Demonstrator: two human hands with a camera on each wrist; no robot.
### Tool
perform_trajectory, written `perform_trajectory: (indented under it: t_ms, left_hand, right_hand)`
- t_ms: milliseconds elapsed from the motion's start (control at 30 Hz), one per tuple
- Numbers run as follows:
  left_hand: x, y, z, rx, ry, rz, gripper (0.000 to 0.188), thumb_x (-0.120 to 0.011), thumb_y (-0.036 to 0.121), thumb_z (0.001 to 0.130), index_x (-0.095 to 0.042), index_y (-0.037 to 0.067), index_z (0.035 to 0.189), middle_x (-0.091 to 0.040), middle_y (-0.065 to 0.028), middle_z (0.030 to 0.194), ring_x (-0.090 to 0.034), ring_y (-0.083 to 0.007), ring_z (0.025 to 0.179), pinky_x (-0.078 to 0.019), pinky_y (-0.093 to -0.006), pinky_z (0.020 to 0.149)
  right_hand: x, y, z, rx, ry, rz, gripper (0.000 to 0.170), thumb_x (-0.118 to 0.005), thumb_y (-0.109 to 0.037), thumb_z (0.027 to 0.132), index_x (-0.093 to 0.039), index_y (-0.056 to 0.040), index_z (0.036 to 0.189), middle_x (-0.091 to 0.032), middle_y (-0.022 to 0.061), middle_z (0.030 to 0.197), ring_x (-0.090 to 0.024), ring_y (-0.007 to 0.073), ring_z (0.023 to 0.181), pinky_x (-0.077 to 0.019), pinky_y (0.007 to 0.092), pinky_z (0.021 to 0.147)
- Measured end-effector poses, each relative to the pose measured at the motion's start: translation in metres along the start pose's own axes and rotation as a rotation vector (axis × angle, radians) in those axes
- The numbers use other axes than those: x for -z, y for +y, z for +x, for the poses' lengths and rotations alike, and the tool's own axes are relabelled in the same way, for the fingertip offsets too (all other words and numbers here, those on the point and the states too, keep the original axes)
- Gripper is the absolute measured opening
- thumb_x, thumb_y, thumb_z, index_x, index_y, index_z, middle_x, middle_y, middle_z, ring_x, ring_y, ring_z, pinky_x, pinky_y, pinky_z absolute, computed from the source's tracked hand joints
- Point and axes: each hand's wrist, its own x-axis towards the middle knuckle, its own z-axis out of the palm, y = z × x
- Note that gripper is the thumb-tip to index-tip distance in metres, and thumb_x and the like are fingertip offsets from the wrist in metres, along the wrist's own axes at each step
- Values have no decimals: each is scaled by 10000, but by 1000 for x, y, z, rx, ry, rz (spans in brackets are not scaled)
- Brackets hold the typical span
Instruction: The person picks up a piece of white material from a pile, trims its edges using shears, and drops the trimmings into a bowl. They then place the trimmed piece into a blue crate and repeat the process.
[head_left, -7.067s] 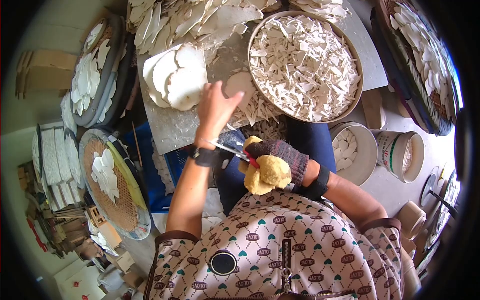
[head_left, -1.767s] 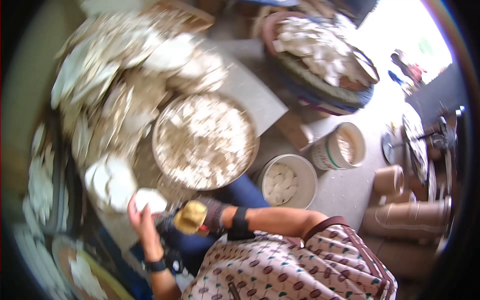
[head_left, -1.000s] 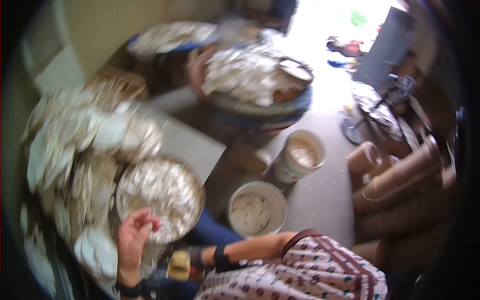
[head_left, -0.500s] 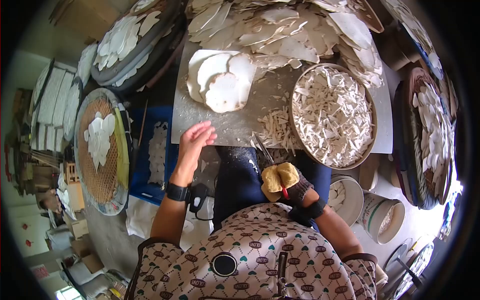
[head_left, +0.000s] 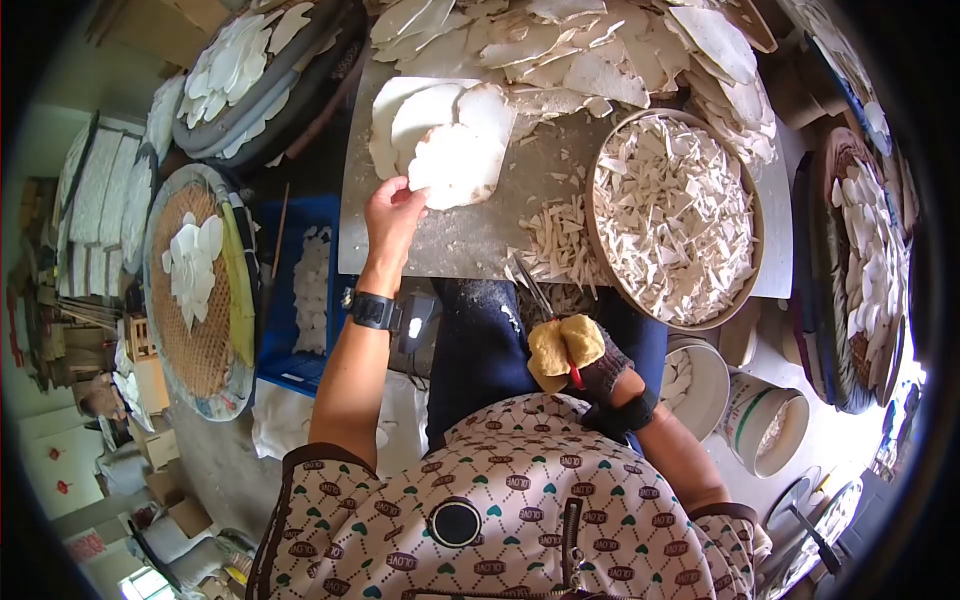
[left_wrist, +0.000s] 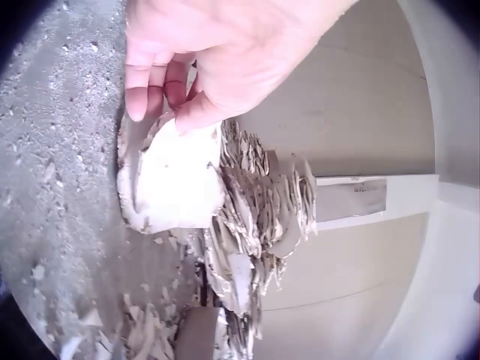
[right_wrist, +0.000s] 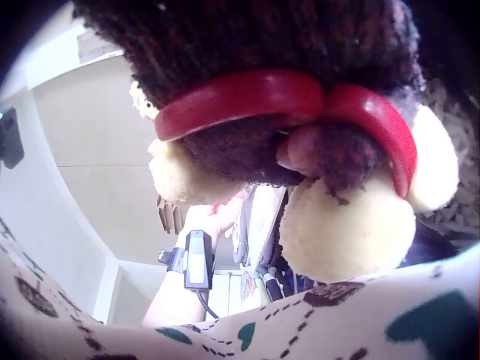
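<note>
My left hand (head_left: 393, 222) is at the near edge of a small stack of thin white slices with scalloped edges on the metal-topped table. In the left wrist view its thumb and fingers pinch the edge of the top white slice (left_wrist: 180, 176). My right hand (head_left: 602, 372), in a dark knitted glove, grips a pair of scissors (head_left: 535, 290) above my lap, blades pointing away from me. Their red handles (right_wrist: 240, 101) show in the right wrist view. Yellow foam pads (head_left: 566, 345) wrap round the handles and partly hide the fingers.
A round tray (head_left: 755, 240) full of white scraps stands right of the stack, loose scraps (head_left: 555, 240) beside it. A large heap of slices (head_left: 560, 45) lies behind. A blue crate (head_left: 270, 330) is at lower left; a white bucket (head_left: 715, 385) at lower right.
A slice that the left hand held earlier is out of it. After swinging right, the view is back over the table, and the left hand has moved forward to the stack. The scissors stay in the right hand.
</note>
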Motion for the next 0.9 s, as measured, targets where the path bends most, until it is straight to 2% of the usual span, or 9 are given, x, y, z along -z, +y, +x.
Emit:
perform_trajectory:
  t_ms: [100, 300, 400, 500, 533, 633, 700, 733, 900]
  left_hand:
    - [0, 21, -17, -162, -31, -161, 197, -613, -20, 807, -604, -20, 1003, -624, -65, 933, -578, -91, 819, -453, -210, 744]
    - [6, 72, -56, -1099, -86, 535, 228, -592, -137, 733, -637, 32, 879, -551, -133, 1167, -526, -266, 1136, -440, -318, 940]
    - [5, 71, -67, -1108, -113, 531, 240, -594, -155, 697, -635, 48, 818, -551, -139, 1179, -491, -311, 1184, -417, -348, 981]
    - [3, 63, -70, -1023, -53, 504, 211, -607, -118, 728, -622, 41, 867, -590, -118, 1086, -563, -260, 1067, -473, -322, 874]
    - [2, 60, -71, -989, -33, 501, 198, -608, -100, 749, -618, 39, 889, -602, -114, 1055, -586, -244, 1026, -489, -315, 838]
    - [-9, 41, -72, -365, -18, -67, 142, -570, 26, 858, -566, 30, 1000, -628, -97, 939, -632, -180, 813, -495, -259, 672]
    - [-9, 39, -74, -159, -89, -222, 170, -531, 106, 902, -525, 28, 1053, -635, -93, 896, -628, -159, 712, -477, -234, 609]
    - [-10, 38, -74, -56, -127, -299, 196, -511, 146, 924, -505, 27, 1080, -639, -91, 875, -626, -148, 662, -467, -221, 578]
    - [-21, 40, -79, 18, -226, -217, 242, -531, 124, 908, -479, 23, 1122, -641, -107, 928, -634, -151, 679, -480, -227, 563]
  right_hand:
    - [-7, 7, -2, -3, 16, 29, 191, -701, -127, 648, -615, -81, 813, -609, 78, 747, -600, 251, 698, -471, 312, 621]
    - [-10, 17, -4, 13, 49, 114, 178, -699, -68, 660, -616, -72, 817, -615, 82, 756, -606, 244, 692, -476, 299, 611]
    - [-9, 11, -7, -154, 38, 348, 181, -702, -74, 672, -619, -65, 832, -626, 69, 787, -610, 219, 720, -482, 289, 641]
    - [-13, 21, -6, -35, -34, 138, 181, -705, -80, 692, -618, -58, 850, -629, 55, 811, -606, 184, 746, -483, 278, 669]
    - [-16, 23, -7, -128, -22, 315, 175, -700, -80, 702, -618, -59, 856, -629, 51, 817, -603, 171, 752, -482, 276, 673]
    - [-16, 18, -9, -267, -22, 599, 166, -687, -78, 731, -616, -60, 880, -628, 40, 844, -594, 139, 776, -479, 274, 697]
    - [2, 0, 1, -169, -70, 455, 171, -676, -73, 747, -613, -58, 905, -627, 36, 875, -589, 128, 799, -480, 274, 727]
    - [-3, 9, 0, -195, -94, 700, 194, -638, -86, 784, -588, -53, 969, -616, 50, 940, -584, 147, 866, -472, 280, 786]
    - [-8, 21, 5, -178, -145, 1168, 277, -536, -70, 882, -505, -28, 1154, -569, 88, 1132, -559, 169, 1035, -444, 298, 936]
